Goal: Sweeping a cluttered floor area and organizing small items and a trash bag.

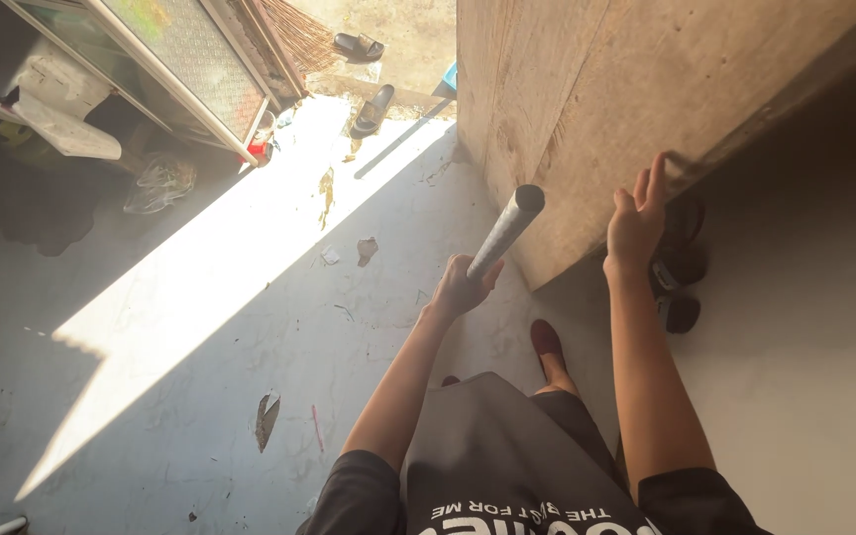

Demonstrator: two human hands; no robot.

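— Concrete, mostly: a grey floor point(250, 327) with a sunlit band running from near left to far centre, and a big wooden panel point(596, 109) leaning at far right.

— The hands?

— The right hand point(636, 223) lies open, fingers up against the panel's lower edge. The left hand point(460, 287) is clenched round a grey pipe point(507, 228), just left of the panel, its end pointing up.

— Smaller bits?

— Sandals point(372, 109) far off, litter scraps point(367, 250) mid-floor.
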